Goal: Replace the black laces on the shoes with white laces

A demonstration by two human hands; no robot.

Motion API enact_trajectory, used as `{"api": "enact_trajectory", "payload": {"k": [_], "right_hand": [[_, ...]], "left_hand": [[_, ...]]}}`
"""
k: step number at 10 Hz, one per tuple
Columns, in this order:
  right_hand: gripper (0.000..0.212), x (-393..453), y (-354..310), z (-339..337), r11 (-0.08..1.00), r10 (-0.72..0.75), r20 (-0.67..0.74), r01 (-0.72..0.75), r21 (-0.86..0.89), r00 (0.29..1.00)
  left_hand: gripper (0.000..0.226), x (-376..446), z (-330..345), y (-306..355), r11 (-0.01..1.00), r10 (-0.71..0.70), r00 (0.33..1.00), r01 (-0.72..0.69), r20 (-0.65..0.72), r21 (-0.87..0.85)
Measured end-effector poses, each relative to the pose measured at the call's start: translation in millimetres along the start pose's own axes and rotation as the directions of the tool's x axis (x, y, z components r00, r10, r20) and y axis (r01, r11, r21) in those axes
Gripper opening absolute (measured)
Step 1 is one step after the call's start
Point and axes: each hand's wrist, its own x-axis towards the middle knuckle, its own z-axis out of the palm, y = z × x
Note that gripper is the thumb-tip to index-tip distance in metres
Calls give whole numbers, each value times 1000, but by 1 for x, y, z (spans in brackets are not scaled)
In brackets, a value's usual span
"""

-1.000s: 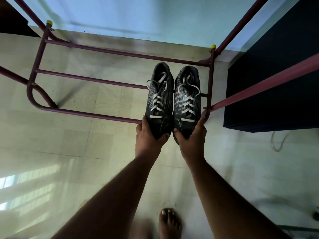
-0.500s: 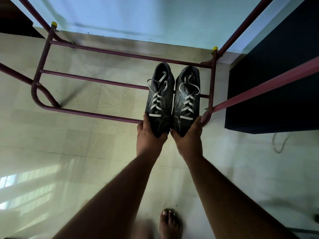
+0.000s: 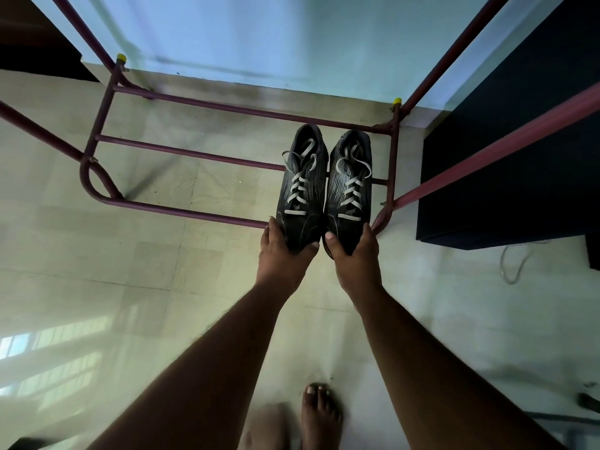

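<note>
Both black shoes sit side by side on the lowest bars of the maroon metal rack (image 3: 201,155), at its right end, heels toward the wall and toes toward the person. The left shoe (image 3: 303,190) and the right shoe (image 3: 350,193) already carry white laces (image 3: 352,190), loosely tied near the tongues. The left hand (image 3: 282,254) grips the toe of the left shoe, thumb over the top, fingers curled under and out of sight; the right hand (image 3: 354,254) grips the other toe the same way, thumb (image 3: 331,241) on top.

The risk I see is in the perch: the shoes rest on thin bars with open gaps, so if the hands let go before the soles bridge two bars, a shoe could tip through to the tiled floor (image 3: 97,287). The right shoe sits close to the rack's end upright (image 3: 394,157) and could catch on it if nudged sideways. The loose lace loops might also hook a bar
</note>
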Motion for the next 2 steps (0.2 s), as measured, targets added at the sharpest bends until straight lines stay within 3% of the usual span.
{"api": "enact_trajectory", "payload": {"k": [2], "right_hand": [[83,-56,-27,-29,979,38,20,-41,199,999]], "left_hand": [[75,-65,-33,31,991,42,999,-40,19,-130]]}}
